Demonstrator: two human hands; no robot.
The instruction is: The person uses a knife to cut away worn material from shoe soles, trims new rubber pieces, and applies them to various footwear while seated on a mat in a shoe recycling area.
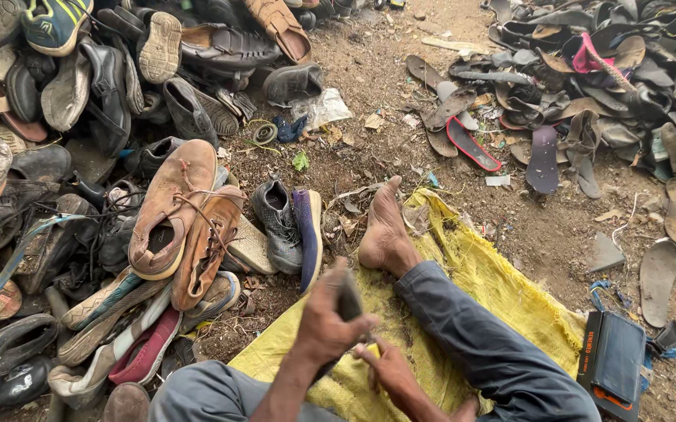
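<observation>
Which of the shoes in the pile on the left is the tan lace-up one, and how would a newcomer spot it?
Start at the yellow sack the person sits on, then look left to the big heap of worn footwear. At its near edge, left of the grey sneaker, lies the tan lace-up shoe. Its light brown leather and loose reddish laces stand out from the mostly black shoes around it.

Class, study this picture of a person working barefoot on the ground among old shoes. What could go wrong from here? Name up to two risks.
The bare foot rests at the edge of the yellow sack, beside littered dirt; sharp scraps there might cut it. The heap of shoes on the left leans close to the left hand, which grips a dark object; pairs could slide onto the work.
</observation>
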